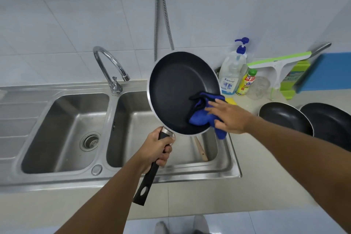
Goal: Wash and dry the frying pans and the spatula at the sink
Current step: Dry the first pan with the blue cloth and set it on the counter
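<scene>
Pan [176, 85]: I saw it tilted, black inside, pale rim.
Left hand [157, 146]: clamped round its handle [150, 175].
Right hand [229, 118]: fingers flat, pressing cloth [199, 119].
Sink [232, 157]: possibly the spatula [201, 150].

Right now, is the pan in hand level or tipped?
Tipped: the left hand holds the frying pan by its handle, rim raised, dark inside facing the camera above the sink.

Bright, even, cool light; shadows soft. Glare on tap [111, 64] up-left of left hand [158, 147] grip on pan handle [148, 178]; sheen on sink rim [190, 176] just below it. Motion blur on right hand [228, 117], cloth [201, 118] up-right of grip. Wide-angle bending at edges; blue board [326, 70] far right smeared.
</scene>
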